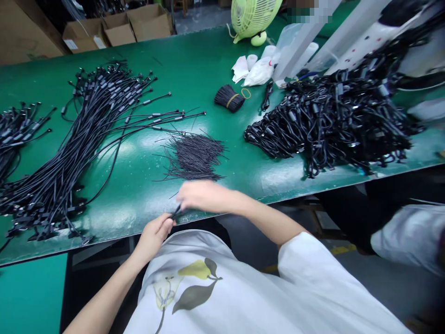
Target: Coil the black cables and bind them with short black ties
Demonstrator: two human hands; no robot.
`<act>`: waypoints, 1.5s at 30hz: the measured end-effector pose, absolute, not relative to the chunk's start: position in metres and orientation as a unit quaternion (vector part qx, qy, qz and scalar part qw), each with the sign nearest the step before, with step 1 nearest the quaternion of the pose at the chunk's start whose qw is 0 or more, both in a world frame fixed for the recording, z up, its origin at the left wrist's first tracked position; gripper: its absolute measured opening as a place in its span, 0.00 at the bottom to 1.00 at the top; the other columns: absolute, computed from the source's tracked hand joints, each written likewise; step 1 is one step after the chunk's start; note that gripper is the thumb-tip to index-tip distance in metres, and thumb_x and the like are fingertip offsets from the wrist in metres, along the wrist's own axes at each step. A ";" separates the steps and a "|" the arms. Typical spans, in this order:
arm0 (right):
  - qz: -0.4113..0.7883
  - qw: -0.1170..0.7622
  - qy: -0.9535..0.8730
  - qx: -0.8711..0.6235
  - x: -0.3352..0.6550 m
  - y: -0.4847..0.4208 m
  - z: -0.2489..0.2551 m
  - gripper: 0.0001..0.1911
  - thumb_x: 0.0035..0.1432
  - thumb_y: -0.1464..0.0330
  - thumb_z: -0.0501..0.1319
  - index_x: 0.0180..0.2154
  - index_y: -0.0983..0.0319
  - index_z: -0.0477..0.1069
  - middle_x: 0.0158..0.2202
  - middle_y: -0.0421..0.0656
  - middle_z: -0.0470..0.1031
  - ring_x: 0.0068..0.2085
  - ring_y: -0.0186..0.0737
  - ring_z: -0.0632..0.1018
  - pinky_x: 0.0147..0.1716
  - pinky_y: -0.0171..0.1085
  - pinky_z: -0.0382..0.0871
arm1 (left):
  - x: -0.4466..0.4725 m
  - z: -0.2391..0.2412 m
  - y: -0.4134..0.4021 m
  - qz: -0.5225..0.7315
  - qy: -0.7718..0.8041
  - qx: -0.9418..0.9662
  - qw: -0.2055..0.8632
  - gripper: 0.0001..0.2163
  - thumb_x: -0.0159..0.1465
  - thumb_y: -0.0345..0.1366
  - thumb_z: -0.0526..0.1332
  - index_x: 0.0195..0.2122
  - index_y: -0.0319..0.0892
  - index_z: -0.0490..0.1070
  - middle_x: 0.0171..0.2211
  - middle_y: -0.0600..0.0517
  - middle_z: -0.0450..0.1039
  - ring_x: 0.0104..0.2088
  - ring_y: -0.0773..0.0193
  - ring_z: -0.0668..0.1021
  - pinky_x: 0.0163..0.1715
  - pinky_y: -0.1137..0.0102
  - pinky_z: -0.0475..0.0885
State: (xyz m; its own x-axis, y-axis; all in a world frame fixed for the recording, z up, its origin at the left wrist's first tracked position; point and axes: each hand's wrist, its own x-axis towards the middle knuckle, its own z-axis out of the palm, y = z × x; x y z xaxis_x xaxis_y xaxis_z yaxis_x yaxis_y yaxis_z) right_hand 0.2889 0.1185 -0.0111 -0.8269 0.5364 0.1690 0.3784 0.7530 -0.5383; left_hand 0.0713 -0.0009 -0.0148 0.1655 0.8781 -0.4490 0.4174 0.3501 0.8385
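Observation:
My left hand is closed at the near edge of the green table, pinching the end of a black cable. My right hand is blurred by motion just right of it, fingers curled at the same cable. Just beyond my hands lies a loose fan of thin black wire ties. A long spread of straight black cables covers the left of the table. A heap of coiled black cables lies at the right.
A small banded bundle of black ties lies mid-table, with white bags and a green fan behind it. Cardboard boxes stand beyond the far edge. Another person's white sleeve shows at the right.

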 end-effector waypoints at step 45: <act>-0.165 0.184 -0.969 -0.016 0.221 0.083 0.017 0.13 0.64 0.76 0.50 0.36 0.67 0.73 0.36 0.50 0.74 0.36 0.41 0.71 0.40 0.41 0.63 | 0.062 -0.022 0.009 0.419 0.568 0.437 0.557 0.22 0.65 0.38 0.54 0.59 0.39 0.68 0.20 0.57 0.63 0.22 0.70 0.62 0.24 0.73 0.60</act>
